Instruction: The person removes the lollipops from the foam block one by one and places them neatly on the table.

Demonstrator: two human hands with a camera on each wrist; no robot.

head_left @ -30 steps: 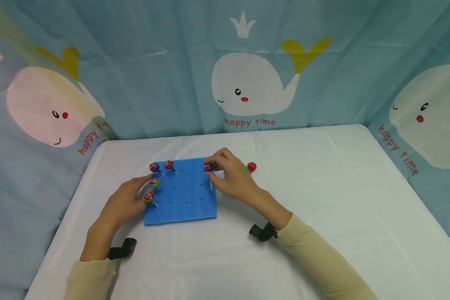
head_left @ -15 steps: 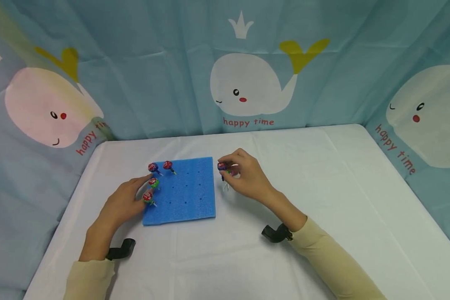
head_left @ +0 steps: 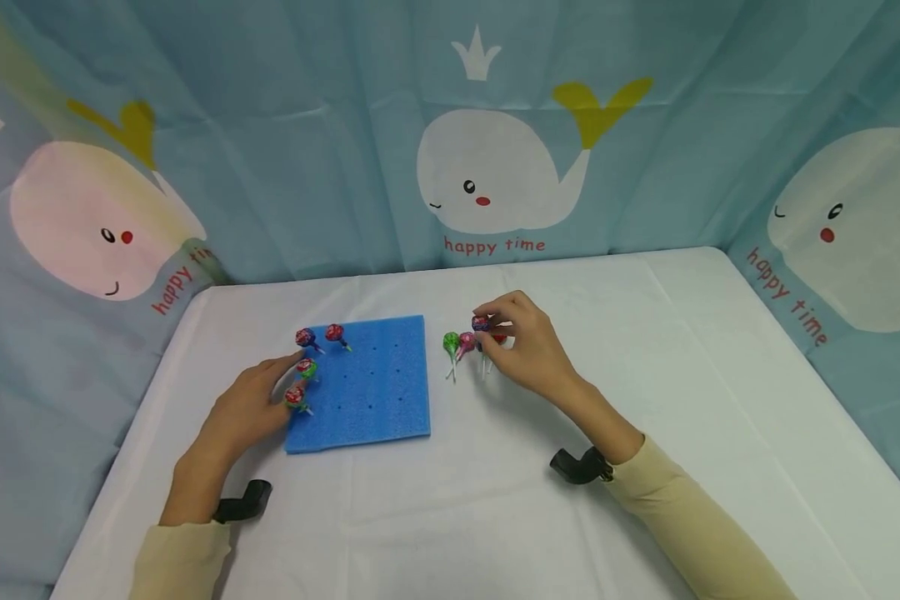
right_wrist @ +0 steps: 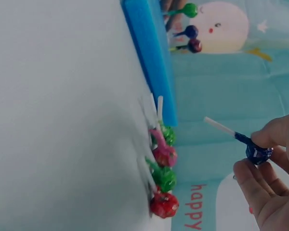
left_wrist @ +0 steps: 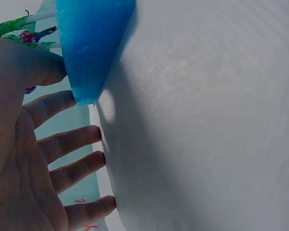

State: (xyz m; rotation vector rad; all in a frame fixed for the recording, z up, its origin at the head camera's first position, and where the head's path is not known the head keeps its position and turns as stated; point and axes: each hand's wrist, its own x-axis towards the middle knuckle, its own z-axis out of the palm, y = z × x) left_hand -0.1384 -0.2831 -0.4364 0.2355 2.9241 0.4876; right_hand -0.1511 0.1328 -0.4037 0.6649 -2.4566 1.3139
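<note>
My right hand (head_left: 531, 350) pinches the wrapped head of a dark blue lollipop (right_wrist: 257, 154). Its white stick points free, toward the board, in the right wrist view. The lollipop is held above several loose lollipops (head_left: 451, 342) on the table, right of a blue foam board (head_left: 378, 423). At the board's left edge, my left hand (head_left: 246, 404) touches the foam with thumb and index finger; in the left wrist view its other fingers (left_wrist: 77, 172) are spread. Several lollipops stand in holes at the board's left and back, including a red one (head_left: 334, 332) and a blue one (head_left: 305, 337).
Rows of small holes show in the foam board. The loose lollipops, in green, pink and red wrappers, lie close together, partly behind my right hand. A white cloth (head_left: 420, 525) covers the table, and a blue whale-print curtain (head_left: 330, 183) hangs behind it.
My right hand has moved right, from over the board's back right corner to above the loose lollipops, still pinching the blue lollipop. The left hand stays at the board's edge.
</note>
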